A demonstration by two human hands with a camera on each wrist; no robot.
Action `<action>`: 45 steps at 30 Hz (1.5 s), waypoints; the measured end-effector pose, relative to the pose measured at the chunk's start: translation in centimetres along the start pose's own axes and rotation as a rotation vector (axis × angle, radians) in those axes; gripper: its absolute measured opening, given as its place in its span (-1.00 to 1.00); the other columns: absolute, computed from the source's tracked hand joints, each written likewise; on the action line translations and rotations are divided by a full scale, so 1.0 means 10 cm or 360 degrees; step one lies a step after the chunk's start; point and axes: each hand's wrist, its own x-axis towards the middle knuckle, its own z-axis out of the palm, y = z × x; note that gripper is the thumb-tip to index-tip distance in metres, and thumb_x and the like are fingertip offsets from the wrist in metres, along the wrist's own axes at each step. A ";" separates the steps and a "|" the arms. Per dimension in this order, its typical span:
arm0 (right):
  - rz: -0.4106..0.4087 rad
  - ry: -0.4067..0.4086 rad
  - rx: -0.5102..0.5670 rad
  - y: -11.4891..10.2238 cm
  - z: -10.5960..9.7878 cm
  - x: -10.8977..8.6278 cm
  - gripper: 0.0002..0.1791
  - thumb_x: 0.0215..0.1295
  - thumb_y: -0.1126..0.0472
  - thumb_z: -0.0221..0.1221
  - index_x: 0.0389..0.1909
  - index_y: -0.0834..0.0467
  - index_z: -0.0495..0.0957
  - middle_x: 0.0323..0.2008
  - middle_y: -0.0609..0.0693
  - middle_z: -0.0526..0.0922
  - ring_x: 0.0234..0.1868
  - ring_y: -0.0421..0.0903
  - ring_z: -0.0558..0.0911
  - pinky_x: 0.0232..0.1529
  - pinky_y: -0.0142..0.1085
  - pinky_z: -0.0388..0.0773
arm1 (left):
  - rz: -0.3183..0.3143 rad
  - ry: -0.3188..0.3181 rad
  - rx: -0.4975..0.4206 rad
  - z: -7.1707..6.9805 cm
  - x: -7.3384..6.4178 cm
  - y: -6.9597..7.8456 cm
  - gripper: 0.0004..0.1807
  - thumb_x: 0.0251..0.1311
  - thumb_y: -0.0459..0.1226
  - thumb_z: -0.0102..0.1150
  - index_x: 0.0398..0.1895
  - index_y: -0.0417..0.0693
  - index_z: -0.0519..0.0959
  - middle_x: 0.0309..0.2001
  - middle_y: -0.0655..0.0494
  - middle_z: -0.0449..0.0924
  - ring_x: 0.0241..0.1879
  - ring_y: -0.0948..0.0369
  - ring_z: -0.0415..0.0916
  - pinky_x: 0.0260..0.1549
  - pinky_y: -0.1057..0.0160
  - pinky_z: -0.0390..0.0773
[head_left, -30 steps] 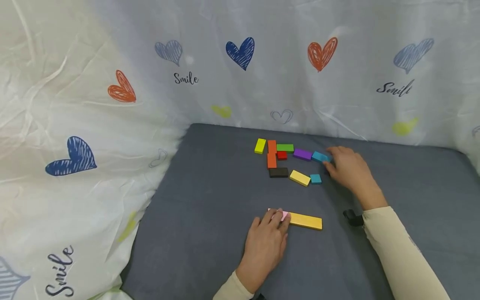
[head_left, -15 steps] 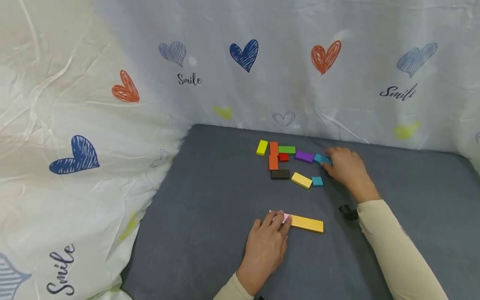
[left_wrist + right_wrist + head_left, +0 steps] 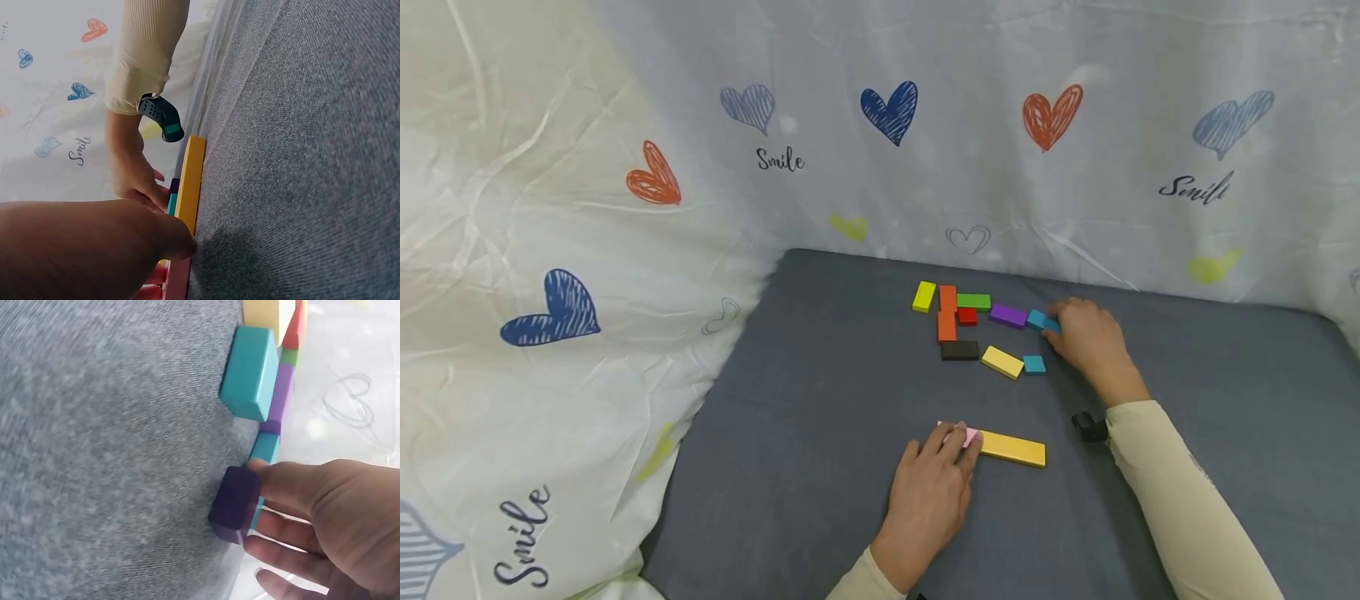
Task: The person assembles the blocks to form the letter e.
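Note:
My left hand (image 3: 928, 492) holds a pink block (image 3: 178, 279), thumb on its near side and fingers over the far side. A long yellow-orange block (image 3: 1013, 447) lies end to end with the pink one. At the back right, my right hand (image 3: 1088, 346) pinches a dark purple block (image 3: 235, 503) between thumb and fingers; the hand hides that block in the head view. Just beyond it lies a blue block (image 3: 1042, 321), close to the thumb. A small teal block (image 3: 1033, 365) stands apart, nearer to me.
Several blocks lie behind the hands: purple (image 3: 1008, 316), green (image 3: 973, 302), red (image 3: 967, 317), orange-red (image 3: 947, 326), black (image 3: 959, 351), pale yellow (image 3: 1002, 362) and bright yellow (image 3: 924, 297). A white curtain (image 3: 970, 192) with hearts borders the grey cloth (image 3: 790, 433) at back and left.
My right hand has shifted slightly toward the blue block, its forearm swinging a little left. The left hand stays on the pink block. The whole view has tilted slightly.

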 end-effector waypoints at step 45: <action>0.0051 0.0155 0.0040 0.03 0.05 -0.05 -0.52 0.40 0.15 0.36 0.13 0.45 0.61 0.03 0.42 0.61 0.07 0.43 0.55 0.06 0.32 0.46 | 0.0018 -0.0119 0.0037 -0.04 0.00 0.00 -0.30 0.38 0.12 0.29 0.57 0.41 0.40 0.49 0.31 0.41 0.45 0.24 0.30 -0.08 0.16 0.52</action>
